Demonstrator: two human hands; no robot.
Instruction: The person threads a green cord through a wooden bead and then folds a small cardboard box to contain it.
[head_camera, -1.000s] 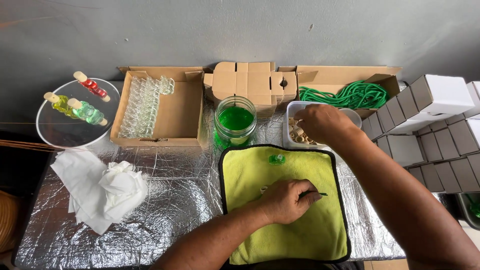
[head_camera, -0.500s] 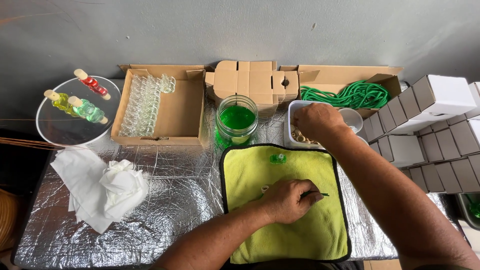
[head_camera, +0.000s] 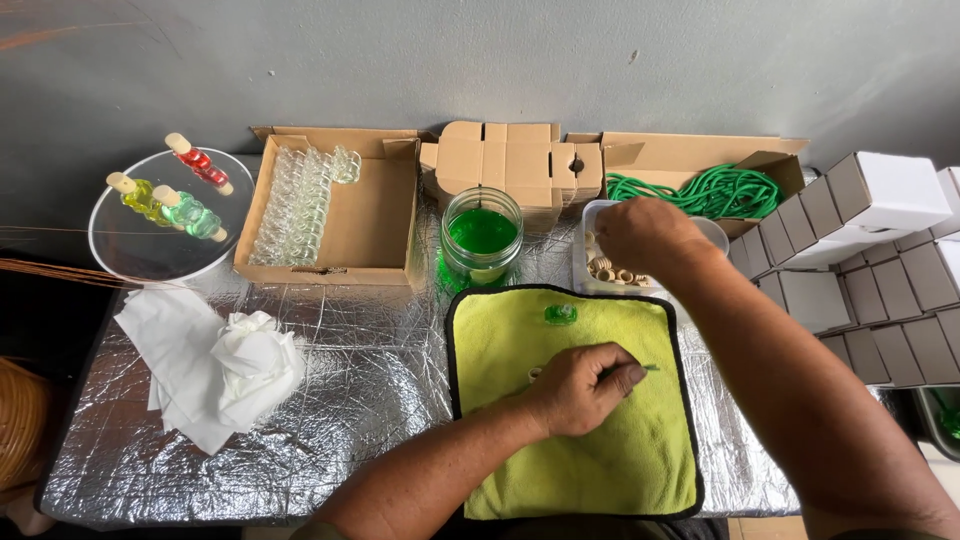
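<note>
Head view: risks read outward from the grip.
Left hand (head_camera: 580, 385): grip clamped on a thin green stick (head_camera: 648, 368) over the yellow cloth (head_camera: 580, 470).
Right hand (head_camera: 645, 235): fingers hidden in the white tub (head_camera: 715, 232) of wooden beads (head_camera: 605, 270); grip cannot be told.
Risk: the jar of green liquid (head_camera: 481, 238), just beside the tub, could be knocked by the wrist and spilled.

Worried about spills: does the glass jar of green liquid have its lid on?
No lid: the glass jar stands upright, its mouth open, green liquid visible inside.
</note>
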